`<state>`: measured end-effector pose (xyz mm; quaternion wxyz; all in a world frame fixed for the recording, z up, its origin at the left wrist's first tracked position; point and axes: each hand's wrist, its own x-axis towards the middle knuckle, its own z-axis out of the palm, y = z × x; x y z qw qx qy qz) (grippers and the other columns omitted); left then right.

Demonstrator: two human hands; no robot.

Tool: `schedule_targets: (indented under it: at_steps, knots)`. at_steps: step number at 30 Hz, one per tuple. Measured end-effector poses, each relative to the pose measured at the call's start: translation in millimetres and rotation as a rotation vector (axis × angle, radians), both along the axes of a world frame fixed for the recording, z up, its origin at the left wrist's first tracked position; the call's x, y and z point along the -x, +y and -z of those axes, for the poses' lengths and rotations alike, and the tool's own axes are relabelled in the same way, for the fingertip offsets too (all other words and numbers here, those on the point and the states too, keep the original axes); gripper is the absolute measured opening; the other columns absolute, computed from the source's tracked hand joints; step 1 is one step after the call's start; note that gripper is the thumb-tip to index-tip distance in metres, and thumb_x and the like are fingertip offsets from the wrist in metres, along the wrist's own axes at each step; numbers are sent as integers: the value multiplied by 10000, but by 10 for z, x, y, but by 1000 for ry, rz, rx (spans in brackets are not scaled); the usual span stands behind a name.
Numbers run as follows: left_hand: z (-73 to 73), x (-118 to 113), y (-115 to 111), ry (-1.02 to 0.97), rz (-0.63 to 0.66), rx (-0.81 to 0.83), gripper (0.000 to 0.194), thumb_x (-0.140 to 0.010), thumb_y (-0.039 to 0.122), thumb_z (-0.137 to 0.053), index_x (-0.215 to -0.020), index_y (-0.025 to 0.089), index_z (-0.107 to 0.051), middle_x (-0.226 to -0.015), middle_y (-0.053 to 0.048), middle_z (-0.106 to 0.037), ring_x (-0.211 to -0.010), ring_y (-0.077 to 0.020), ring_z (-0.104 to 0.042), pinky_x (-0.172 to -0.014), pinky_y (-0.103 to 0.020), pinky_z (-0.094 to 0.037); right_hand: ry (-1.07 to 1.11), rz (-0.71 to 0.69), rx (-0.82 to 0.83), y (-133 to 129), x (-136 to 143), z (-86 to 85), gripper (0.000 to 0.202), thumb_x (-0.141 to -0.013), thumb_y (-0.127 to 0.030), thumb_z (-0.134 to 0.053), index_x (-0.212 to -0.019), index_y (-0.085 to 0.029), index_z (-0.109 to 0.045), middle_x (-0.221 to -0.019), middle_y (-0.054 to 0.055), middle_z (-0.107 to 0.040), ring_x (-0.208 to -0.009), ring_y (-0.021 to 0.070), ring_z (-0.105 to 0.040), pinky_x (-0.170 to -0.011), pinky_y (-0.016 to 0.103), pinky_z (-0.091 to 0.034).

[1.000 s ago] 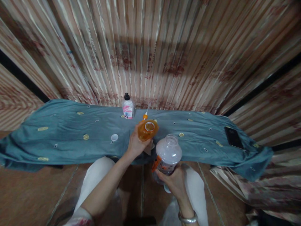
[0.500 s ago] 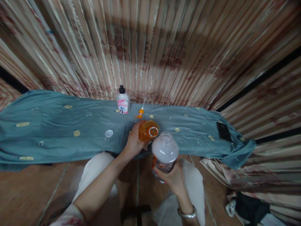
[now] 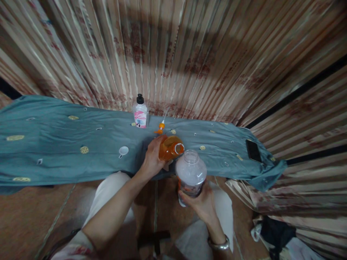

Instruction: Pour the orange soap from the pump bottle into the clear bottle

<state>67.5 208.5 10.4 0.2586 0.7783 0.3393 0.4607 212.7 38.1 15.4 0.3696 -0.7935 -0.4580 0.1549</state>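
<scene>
My left hand (image 3: pixel 154 156) is wrapped round an orange see-through bottle (image 3: pixel 168 148), tilted so that its open mouth points right. Just below and to the right of that mouth is the open neck of a large clear bottle (image 3: pixel 191 171) with an orange printed label. My right hand (image 3: pixel 200 200) grips this clear bottle low on its body and keeps it nearly upright over my lap. I cannot see any liquid passing between the two. An orange pump top (image 3: pixel 161 127) with a thin clear tube lies on the cloth behind the orange bottle.
A clear bottle with a black cap and pink label (image 3: pixel 140 115) stands at the back of the blue-green cloth (image 3: pixel 103 144). A dark phone (image 3: pixel 253 150) lies at the right end. Pleated curtains (image 3: pixel 168 54) hang close behind. Dark fabric (image 3: pixel 278 231) sits on the floor, lower right.
The orange bottle has tipped further towards the right, its mouth now closer to the clear bottle's neck. Both hands keep their hold. The view has shifted slightly.
</scene>
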Motion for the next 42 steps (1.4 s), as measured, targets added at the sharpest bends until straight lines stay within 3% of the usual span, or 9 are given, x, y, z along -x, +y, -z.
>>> schedule_targets:
  at_steps: [10, 17, 21, 25, 31, 36, 42]
  knots:
    - [-59, 93, -10, 104, 144, -28, 904, -685, 255, -679, -1472, 214, -237, -1486, -136, -393, -1357, -319, -400, -1132, -508, -331, 10, 4, 28, 41, -74, 30, 650, -557, -546, -741, -1041, -153, -557, -903, 135, -728, -790, 289, -702, -654, 359, -547]
    - [-68, 162, 52, 107, 209, -72, 768, -781, 353, -650, -1450, 235, -293, -1454, -120, -443, -1354, -306, -401, -1142, -495, -322, -69, -54, 22, 99, -244, -58, 705, -573, -512, -734, -1138, -145, -527, -979, 135, -723, -857, 286, -694, -707, 371, -545]
    - [-39, 165, 110, 98, 192, -71, 743, -762, 416, -681, -1409, 245, -358, -1413, -109, -481, -1330, -308, -428, -1136, -486, -344, -118, -96, 53, 133, -335, -156, 742, -595, -507, -719, -1198, -138, -492, -921, 110, -730, -785, 262, -693, -683, 352, -535]
    - [-19, 114, 143, 82, 172, -64, 762, -742, 375, -700, -1404, 233, -349, -1397, -120, -469, -1316, -303, -442, -1116, -475, -380, -160, -97, 76, 173, -390, -244, 748, -614, -506, -698, -1225, -138, -474, -861, 79, -727, -715, 240, -681, -640, 332, -520]
    - [-90, 22, 200, 139, 141, -27, 861, -668, 343, -756, -1403, 208, -327, -1314, -133, -483, -1235, -301, -489, -1061, -503, -424, -241, -120, 77, 242, -494, -297, 765, -630, -513, -680, -1244, -114, -458, -923, 116, -718, -750, 256, -684, -631, 345, -519]
    - [-127, -40, 281, 146, 181, -55, 806, -669, 343, -737, -1365, 189, -361, -1392, -150, -449, -1299, -319, -457, -1075, -503, -419, -333, -139, 64, 253, -625, -320, 765, -661, -507, -663, -1283, -124, -436, -939, 119, -713, -783, 260, -688, -661, 351, -526]
    - [-107, -123, 307, 131, 180, -89, 772, -666, 260, -706, -1355, 169, -370, -1311, -132, -563, -1218, -281, -554, -1054, -447, -464, -378, -156, 76, 261, -722, -420, 740, -679, -485, -667, -1282, -124, -433, -970, 126, -707, -807, 261, -691, -680, 347, -528]
